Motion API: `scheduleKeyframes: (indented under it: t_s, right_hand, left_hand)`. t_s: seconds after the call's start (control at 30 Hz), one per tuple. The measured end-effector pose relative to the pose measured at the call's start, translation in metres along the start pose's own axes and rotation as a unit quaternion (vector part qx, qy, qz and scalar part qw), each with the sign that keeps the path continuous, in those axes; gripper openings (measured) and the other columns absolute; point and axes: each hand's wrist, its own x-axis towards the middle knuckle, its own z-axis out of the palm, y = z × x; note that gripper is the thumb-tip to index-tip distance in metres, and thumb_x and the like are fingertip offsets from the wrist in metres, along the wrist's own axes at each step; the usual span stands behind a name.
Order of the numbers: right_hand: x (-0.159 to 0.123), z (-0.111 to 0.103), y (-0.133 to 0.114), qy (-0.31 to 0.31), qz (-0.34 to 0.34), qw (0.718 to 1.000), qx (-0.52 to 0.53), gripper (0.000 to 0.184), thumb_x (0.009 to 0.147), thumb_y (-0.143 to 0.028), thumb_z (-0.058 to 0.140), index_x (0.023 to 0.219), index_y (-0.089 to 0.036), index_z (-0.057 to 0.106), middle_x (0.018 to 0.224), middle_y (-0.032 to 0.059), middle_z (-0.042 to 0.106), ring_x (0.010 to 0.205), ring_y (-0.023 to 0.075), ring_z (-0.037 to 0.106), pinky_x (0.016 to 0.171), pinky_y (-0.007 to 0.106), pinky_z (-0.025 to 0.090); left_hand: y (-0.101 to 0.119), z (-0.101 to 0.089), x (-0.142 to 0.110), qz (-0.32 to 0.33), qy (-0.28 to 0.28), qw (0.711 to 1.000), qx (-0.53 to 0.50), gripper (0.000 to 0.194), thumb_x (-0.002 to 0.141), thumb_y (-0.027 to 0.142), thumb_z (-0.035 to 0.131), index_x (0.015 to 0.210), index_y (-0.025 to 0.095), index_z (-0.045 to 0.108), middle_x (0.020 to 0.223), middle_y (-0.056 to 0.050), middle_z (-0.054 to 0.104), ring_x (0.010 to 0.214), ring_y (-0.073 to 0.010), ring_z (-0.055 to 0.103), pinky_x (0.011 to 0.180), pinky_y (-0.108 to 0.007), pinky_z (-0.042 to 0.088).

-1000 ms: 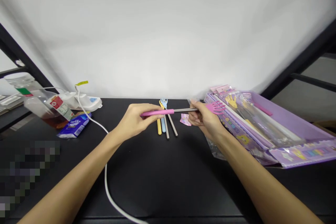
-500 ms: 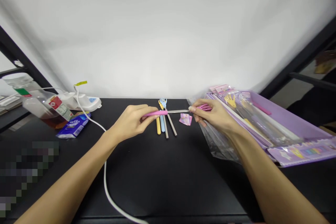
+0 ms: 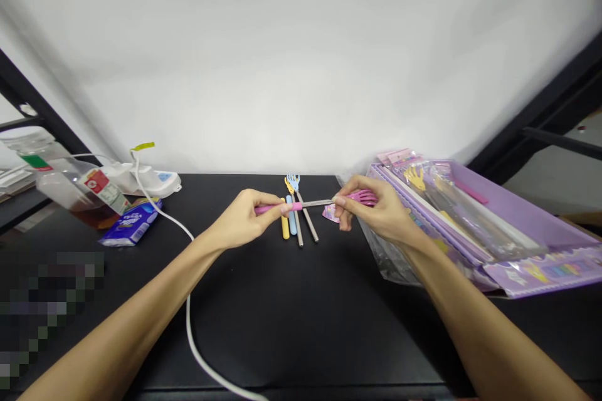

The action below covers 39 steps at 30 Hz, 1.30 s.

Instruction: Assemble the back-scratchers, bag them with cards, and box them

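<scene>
A pink back scratcher [image 3: 317, 203] with a metal rod is held level between my hands, above the black table. My left hand [image 3: 248, 219] is closed around its pink handle. With thumb and fingers, my right hand [image 3: 371, 203] pinches the rod beside the pink claw-shaped head [image 3: 364, 198]. Behind and below lie a yellow claw head [image 3: 288, 187] and a blue claw head [image 3: 294, 183] on metal rods [image 3: 308, 219]. Separate yellow [image 3: 285, 227] and blue [image 3: 292, 216] handles lie beside the rods. A small pink card [image 3: 330, 213] is partly hidden behind my right hand.
On the right, a purple box [image 3: 512, 207] holds wrapped scratchers, with clear plastic [image 3: 390, 257] beside it. A bottle of brown liquid [image 3: 70, 182], a blue packet [image 3: 132, 224] and a power strip [image 3: 162, 182] stand left. A white cable [image 3: 190, 319] crosses the table.
My right hand has moved slightly left, toward my left hand, and less of the rod shows between them. The right hand now covers part of the pink card.
</scene>
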Motion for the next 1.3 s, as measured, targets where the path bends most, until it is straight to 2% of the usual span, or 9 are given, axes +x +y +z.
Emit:
scheduleKeyframes:
  t_s: [0.27,0.43,0.53,0.63,0.73,0.8,0.97,1.1,1.3]
  right_hand:
    - [-0.006,0.002,-0.002,-0.007,-0.021,1.0,-0.005,0.028,0.082,-0.036,0.079,0.078,-0.017,0.06,0.063,0.002,0.071,0.047,0.0168,0.069,0.044,0.026,0.058]
    - [-0.005,0.005,0.004,-0.019,-0.002,1.0,-0.001,0.028,0.083,-0.038,0.079,0.079,-0.017,0.06,0.067,0.0024,0.072,0.049,0.0161,0.07,0.046,0.025,0.058]
    - [-0.002,0.004,0.0,-0.027,0.013,0.999,0.012,0.029,0.082,-0.04,0.079,0.084,-0.018,0.059,0.066,0.0012,0.072,0.049,0.0157,0.069,0.047,0.026,0.058]
    - [-0.001,0.003,-0.005,-0.02,0.035,0.999,0.024,0.035,0.077,-0.039,0.083,0.092,-0.02,0.058,0.065,0.0003,0.073,0.052,0.0164,0.07,0.051,0.027,0.058]
    - [0.001,0.006,-0.005,-0.016,0.077,0.996,0.045,0.036,0.072,-0.038,0.087,0.087,-0.018,0.061,0.068,0.0038,0.075,0.058,0.0184,0.072,0.056,0.029,0.06]
    - [0.001,0.008,0.0,-0.001,0.101,0.992,0.082,0.034,0.07,-0.037,0.089,0.085,-0.016,0.066,0.072,0.0065,0.076,0.062,0.0183,0.073,0.058,0.029,0.06]
    - [0.002,0.024,0.006,0.041,0.1,0.974,0.199,0.029,0.071,-0.035,0.088,0.09,-0.016,0.076,0.076,0.0048,0.073,0.063,0.0124,0.066,0.057,0.023,0.054]
    - [0.002,0.036,0.004,0.055,0.056,0.984,0.159,0.028,0.069,-0.037,0.088,0.079,-0.015,0.074,0.064,0.001,0.066,0.057,0.0119,0.06,0.053,0.025,0.051]
    - [0.009,0.003,0.008,0.213,0.002,0.967,0.142,0.03,0.064,-0.039,0.091,0.072,-0.018,0.072,0.063,0.0008,0.066,0.052,0.0108,0.058,0.05,0.025,0.05]
  left_hand:
    - [0.0,0.004,0.001,-0.124,-0.112,0.949,-0.268,0.043,0.091,0.052,0.065,0.078,0.012,0.069,0.051,0.011,0.018,0.047,-0.0036,0.012,0.047,-0.024,0.014]
    - [-0.005,-0.007,0.003,-0.179,-0.191,0.915,-0.306,0.043,0.09,0.054,0.065,0.081,0.013,0.07,0.055,0.01,0.02,0.046,-0.0034,0.011,0.046,-0.023,0.013]
    - [0.0,-0.01,0.002,-0.12,-0.163,0.962,-0.184,0.048,0.096,0.057,0.052,0.089,0.014,0.072,0.056,0.008,0.025,0.047,-0.006,0.02,0.047,-0.023,0.019]
    - [0.009,-0.006,-0.001,0.029,-0.046,0.995,0.083,0.043,0.101,0.052,0.046,0.105,0.019,0.073,0.063,0.003,0.049,0.053,-0.0088,0.039,0.054,-0.024,0.031]
    - [0.013,0.003,-0.004,0.142,0.022,0.93,0.34,0.033,0.102,0.042,0.047,0.117,0.023,0.07,0.078,-0.001,0.065,0.063,-0.0129,0.056,0.058,-0.026,0.034]
    - [0.012,0.01,-0.004,0.161,0.032,0.889,0.427,0.033,0.104,0.037,0.042,0.115,0.021,0.068,0.082,-0.002,0.068,0.064,-0.0149,0.06,0.055,-0.027,0.032]
    - [0.011,0.028,-0.001,0.153,0.075,0.883,0.437,0.032,0.106,0.033,0.035,0.115,0.018,0.062,0.09,-0.003,0.071,0.067,-0.0168,0.066,0.056,-0.028,0.037]
    - [0.009,0.029,0.0,0.16,0.084,0.877,0.445,0.037,0.108,0.039,0.031,0.122,0.02,0.06,0.079,-0.002,0.072,0.063,-0.0173,0.068,0.052,-0.027,0.035]
    - [0.001,-0.001,-0.001,0.15,0.044,0.893,0.423,0.03,0.107,0.036,0.037,0.107,0.02,0.062,0.089,-0.002,0.073,0.072,-0.0162,0.07,0.06,-0.026,0.04]
